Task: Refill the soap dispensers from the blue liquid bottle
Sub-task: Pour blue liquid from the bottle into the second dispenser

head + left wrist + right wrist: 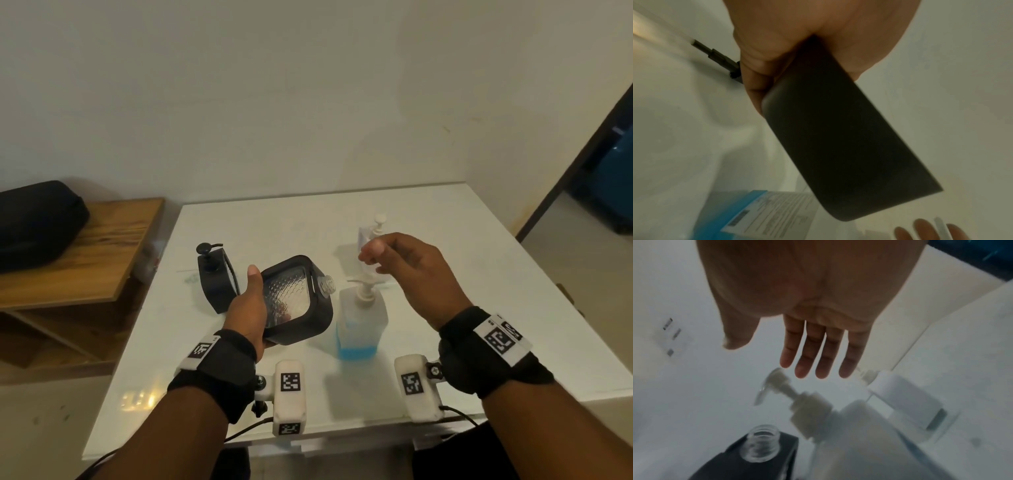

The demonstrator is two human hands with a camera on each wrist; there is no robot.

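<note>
My left hand (248, 310) grips a black-framed glass soap dispenser (296, 299) and holds it tilted above the white table (479, 274). Its open neck (762, 443) has no pump and points at the blue liquid bottle (359, 323). That bottle stands upright with its white pump (797, 399) on, and blue liquid fills only its bottom. My right hand (378, 255) hovers above the pump with straight fingers (813, 353) and holds nothing. In the left wrist view my left hand (760, 68) wraps the dispenser's dark side (838, 138), above the bottle's label (756, 214).
A second black dispenser (214, 277) with its pump on stands left of my left hand. A white pump dispenser (375, 229) stands at the back, behind my right hand. A wooden shelf (113, 246) carrying a black case (37, 222) adjoins the table's left side.
</note>
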